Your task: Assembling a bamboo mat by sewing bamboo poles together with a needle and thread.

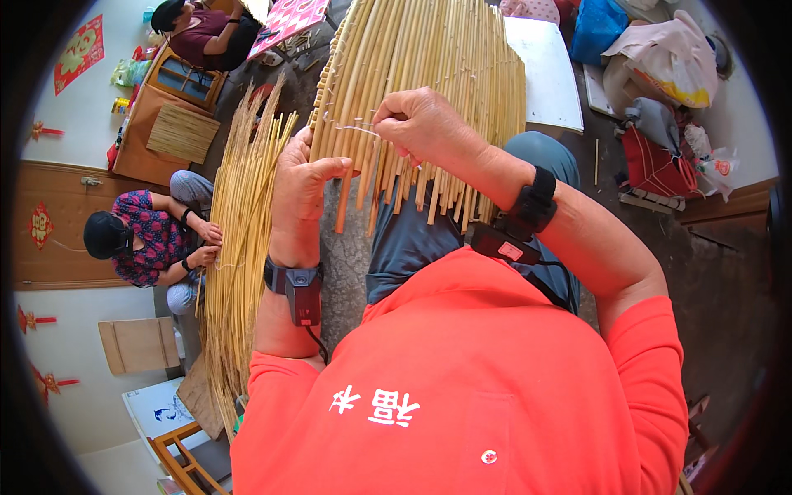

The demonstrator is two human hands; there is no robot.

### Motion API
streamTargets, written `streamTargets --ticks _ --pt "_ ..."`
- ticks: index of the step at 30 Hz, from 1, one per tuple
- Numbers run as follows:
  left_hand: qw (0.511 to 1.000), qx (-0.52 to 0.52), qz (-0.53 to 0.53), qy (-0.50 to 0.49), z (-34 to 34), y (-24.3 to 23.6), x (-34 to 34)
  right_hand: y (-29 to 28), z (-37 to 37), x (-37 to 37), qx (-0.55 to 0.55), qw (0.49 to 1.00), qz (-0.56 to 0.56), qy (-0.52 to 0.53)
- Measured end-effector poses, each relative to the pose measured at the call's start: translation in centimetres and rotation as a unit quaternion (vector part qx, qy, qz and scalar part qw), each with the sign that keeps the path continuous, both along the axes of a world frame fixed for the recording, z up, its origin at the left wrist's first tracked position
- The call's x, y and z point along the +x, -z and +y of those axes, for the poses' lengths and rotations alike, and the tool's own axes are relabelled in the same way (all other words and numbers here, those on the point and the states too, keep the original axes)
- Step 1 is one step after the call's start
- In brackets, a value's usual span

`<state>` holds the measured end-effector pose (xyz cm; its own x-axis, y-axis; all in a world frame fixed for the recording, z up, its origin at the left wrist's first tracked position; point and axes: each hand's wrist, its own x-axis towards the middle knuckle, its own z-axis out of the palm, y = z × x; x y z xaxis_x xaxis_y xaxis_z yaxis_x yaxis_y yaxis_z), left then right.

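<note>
A mat of yellow reed stalks (421,66), laid side by side and bound with rows of thin cord, extends away from my lap. My left hand (301,177) grips its left edge, thumb over the cut ends and fingers mostly hidden behind the stalks. Over the mat's near part, my right hand (425,128) is closed in a pinch on a white string (351,127). That string runs left across the stalks toward the mat's edge. Uneven reed ends hang above my knees.
Loose long reeds (239,239) lie to my left, where a seated co-worker (153,235) handles them. Another person (206,37) sits at far left beside a pink patterned table (289,25). A white board (544,74) and a red bag (656,161) are on the right.
</note>
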<state>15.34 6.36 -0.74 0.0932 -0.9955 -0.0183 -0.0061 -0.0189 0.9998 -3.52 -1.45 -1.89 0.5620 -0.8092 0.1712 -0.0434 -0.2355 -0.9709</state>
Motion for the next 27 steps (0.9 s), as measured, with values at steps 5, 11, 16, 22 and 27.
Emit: streamTargets --ticks 5,11,16,22,27 --pt "1.0 -0.001 -0.001 0.002 0.1 -0.1 -0.21 -0.55 0.27 -0.24 0.003 1.0 0.016 -0.004" --pt "1.0 -0.005 -0.01 -0.008 0.2 -0.24 -0.52 -0.7 0.4 -0.42 0.011 1.0 0.013 0.001" --pt "1.0 -0.006 -0.015 -0.017 0.24 -0.3 -0.79 -0.65 0.38 -0.48 0.001 1.0 0.007 0.002" --pt "1.0 -0.008 -0.006 -0.013 0.21 -0.22 -0.81 -0.4 0.47 -0.48 0.01 1.0 -0.006 -0.003" --pt "1.0 -0.011 -0.003 -0.014 0.31 -0.19 -0.92 -0.63 0.62 -0.48 0.002 1.0 0.003 0.007"
